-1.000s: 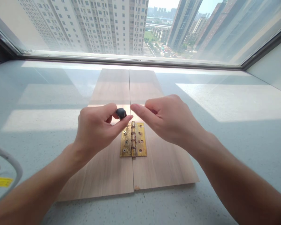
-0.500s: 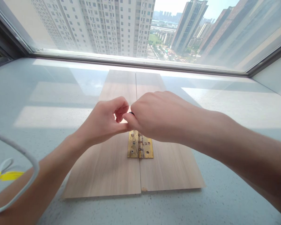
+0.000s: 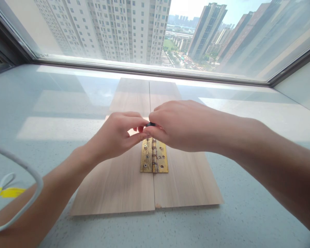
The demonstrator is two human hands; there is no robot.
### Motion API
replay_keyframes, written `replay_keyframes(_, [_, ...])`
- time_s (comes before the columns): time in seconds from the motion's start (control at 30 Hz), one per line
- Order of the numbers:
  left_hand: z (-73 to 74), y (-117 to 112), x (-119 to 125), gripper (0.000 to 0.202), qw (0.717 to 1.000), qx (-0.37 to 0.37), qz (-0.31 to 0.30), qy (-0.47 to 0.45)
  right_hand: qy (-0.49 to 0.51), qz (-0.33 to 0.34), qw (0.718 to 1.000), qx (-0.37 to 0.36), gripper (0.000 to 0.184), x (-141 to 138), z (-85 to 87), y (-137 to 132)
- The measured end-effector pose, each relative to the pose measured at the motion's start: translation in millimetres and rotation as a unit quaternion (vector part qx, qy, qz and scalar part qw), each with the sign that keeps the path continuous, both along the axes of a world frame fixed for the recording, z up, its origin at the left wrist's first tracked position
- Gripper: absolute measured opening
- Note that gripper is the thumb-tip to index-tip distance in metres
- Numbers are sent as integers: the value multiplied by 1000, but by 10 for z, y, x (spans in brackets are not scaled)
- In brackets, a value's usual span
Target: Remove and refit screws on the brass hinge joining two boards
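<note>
My right hand (image 3: 179, 124) is closed in a pinch over the boards, with a small black object (image 3: 150, 124) between thumb and forefinger. From the other side, my left hand (image 3: 118, 133) brings its thumb and fingertips together around the same object. Most of that object is hidden, so its kind does not show. Just below the fingers lies a worn brass hinge (image 3: 143, 161) across the seam of two boards. Cross-head screws sit in its left leaf; the right leaf shows dark, recessed holes. The hinge's far end is covered by my hands.
The left wooden board (image 3: 113, 193) and right wooden board (image 3: 189, 187) lie side by side on a speckled pale sill (image 3: 134, 230). A white cable (image 3: 37, 177) with a yellow tag (image 3: 12, 192) loops by my left forearm. Beyond is a window frame (image 3: 118, 71).
My left fingers have straightened from a loose curl and closed in on the black object. My right hand has shifted slightly right, so more of that object shows.
</note>
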State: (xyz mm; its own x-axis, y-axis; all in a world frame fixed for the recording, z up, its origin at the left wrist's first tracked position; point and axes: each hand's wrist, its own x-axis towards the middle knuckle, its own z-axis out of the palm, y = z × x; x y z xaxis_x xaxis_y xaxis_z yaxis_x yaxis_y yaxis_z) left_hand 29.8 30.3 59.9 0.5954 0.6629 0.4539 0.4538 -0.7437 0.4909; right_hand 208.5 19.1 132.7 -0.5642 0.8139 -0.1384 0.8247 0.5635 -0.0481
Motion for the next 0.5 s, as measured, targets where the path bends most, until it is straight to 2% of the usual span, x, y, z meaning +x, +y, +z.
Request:
replay_keyframes(0.07, [-33,-34,44,16,998,56,26,0,12,1,1000,-6,36,15,-14,-18])
replay_keyframes(0.13, [-84,-70,94,18,992,104,71,-17,28,18,999,-4,25,13,-31,-41])
replay_keyframes(0.2, [-135,-95,134,21,984,123,116,-47,43,33,999,2,13,-5,-49,-58])
replay_keyframes(0.27, [-164,-98,147,22,984,95,135,-66,50,32,998,1,13,-24,-60,-60])
replay_keyframes(0.33, [-157,-78,128,18,989,33,128,-67,60,27,998,-6,14,-23,-62,-47])
replay_keyframes(0.5, [-78,5,34,6,993,-117,12,-32,95,35,995,-19,12,48,-60,-10])
